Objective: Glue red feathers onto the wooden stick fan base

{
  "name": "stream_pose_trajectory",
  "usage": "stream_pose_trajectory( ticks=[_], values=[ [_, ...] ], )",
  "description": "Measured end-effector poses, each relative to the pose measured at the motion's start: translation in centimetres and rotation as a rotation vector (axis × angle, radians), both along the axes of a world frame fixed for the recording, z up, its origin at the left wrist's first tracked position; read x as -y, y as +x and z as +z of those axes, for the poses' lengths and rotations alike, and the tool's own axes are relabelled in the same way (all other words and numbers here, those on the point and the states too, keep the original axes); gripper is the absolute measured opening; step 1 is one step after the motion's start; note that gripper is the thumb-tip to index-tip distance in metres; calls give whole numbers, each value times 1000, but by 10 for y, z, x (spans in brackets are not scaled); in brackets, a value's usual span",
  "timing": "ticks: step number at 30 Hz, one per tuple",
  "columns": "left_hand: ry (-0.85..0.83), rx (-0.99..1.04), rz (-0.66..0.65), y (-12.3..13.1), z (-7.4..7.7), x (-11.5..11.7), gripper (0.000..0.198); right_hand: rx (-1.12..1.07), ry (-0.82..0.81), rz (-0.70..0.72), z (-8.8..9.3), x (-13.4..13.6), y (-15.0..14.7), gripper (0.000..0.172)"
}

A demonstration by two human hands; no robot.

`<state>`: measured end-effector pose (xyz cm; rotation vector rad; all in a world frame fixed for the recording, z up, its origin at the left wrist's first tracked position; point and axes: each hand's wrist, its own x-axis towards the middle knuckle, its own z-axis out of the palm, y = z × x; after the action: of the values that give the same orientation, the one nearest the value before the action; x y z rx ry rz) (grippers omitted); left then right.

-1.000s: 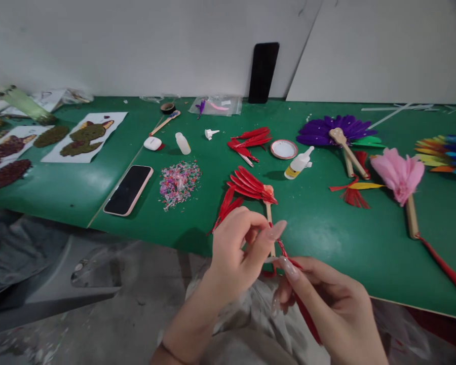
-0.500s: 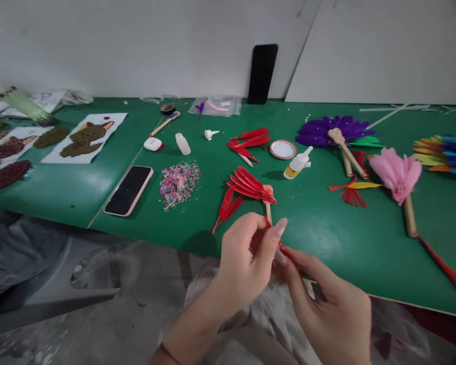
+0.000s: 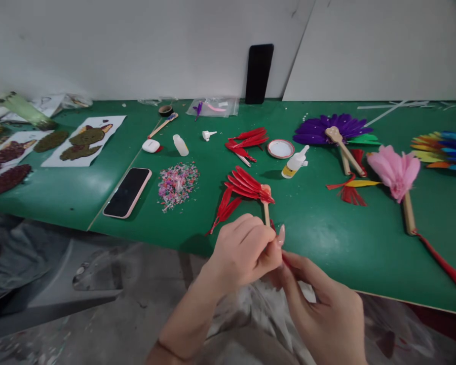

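Note:
My left hand (image 3: 245,248) and my right hand (image 3: 321,304) meet at the table's front edge, fingers pinched closed. Between the right fingertips shows a bit of red feather (image 3: 285,259); most of it is hidden by the fingers, and the left fingers close on it too. Just beyond my left hand lies a small fan of red feathers (image 3: 245,183) with a wooden handle (image 3: 266,213). Loose red feathers (image 3: 225,209) lie to its left, and further red feathers (image 3: 248,143) behind it. A glue bottle (image 3: 294,163) stands to the right, near a round white lid (image 3: 280,148).
Left of the feathers are a pile of colourful chips (image 3: 178,185), a phone (image 3: 127,192) and a small white bottle (image 3: 181,145). A purple feather fan (image 3: 329,129) and a pink one (image 3: 394,170) lie right. Another phone (image 3: 259,73) leans on the wall.
My left fingers have curled further over and turned at the right fingertips, covering more of the red feather. My right hand stays pinched. The view has shifted slightly.

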<state>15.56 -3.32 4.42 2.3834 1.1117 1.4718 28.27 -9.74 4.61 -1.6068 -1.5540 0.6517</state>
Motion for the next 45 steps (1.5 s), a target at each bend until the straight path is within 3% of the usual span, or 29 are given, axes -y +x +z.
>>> stream_pose_trajectory(
  ticks=[6, 11, 16, 22, 25, 29, 35, 40, 45],
  values=[
    [23, -165, -133, -10, 4, 0, 22, -131, -83, -14, 6, -2, 2, 19],
    [-81, 8, -270, -8, 8, 15, 19, -226, -78, -48, 10, -4, -1, 15],
    [-213, 216, -85, -14, 14, 15, 21, -259, -61, -47, 12, -5, -4, 13],
    [-405, 234, 6, -8, 14, 13, 22, -180, -53, -79, 12, -6, -8, 13],
    [-441, 279, 47, -9, 10, 12, 26, -299, -135, -54, 13, -9, -11, 12],
    [-446, 313, 252, -33, 0, -1, 31, -595, -320, 47, 11, -15, -8, 16],
    [-449, 55, 522, -87, -26, -34, 20, -839, -476, 226, 2, -22, -1, 26],
    [-435, -85, 657, -112, -40, -49, 7, -893, -547, 187, 8, -23, -5, 26],
    [-363, -169, 763, -121, -43, -57, 11, -879, -589, 170, 10, -23, -5, 28]
  ],
)
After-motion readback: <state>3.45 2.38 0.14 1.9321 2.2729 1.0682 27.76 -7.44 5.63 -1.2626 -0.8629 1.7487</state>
